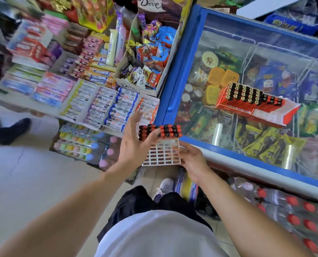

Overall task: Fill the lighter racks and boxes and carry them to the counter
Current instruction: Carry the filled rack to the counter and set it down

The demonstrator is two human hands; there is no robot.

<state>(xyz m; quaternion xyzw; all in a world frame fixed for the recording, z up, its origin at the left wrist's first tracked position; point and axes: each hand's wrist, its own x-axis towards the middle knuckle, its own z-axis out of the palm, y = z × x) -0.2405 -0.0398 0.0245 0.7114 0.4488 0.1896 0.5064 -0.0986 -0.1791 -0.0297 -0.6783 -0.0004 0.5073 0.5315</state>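
Observation:
A white grid lighter rack is held in front of me, above the floor. Red-and-black lighters fill its far rows; the near cells stand empty. My right hand grips the rack's right edge. My left hand lies with spread fingers against the rack's left side, fingertips touching the lighters. On the glass lid of the freezer to the right sits a red box of lighters, and beside it a red-and-white box with a few lighters at its far end.
Shelves of candy and gum stand to the left, with a Dove chocolate display behind. Packs of water bottles lie on the floor at the lower right. Another person's dark shoe is at the far left. My shoe is below the rack.

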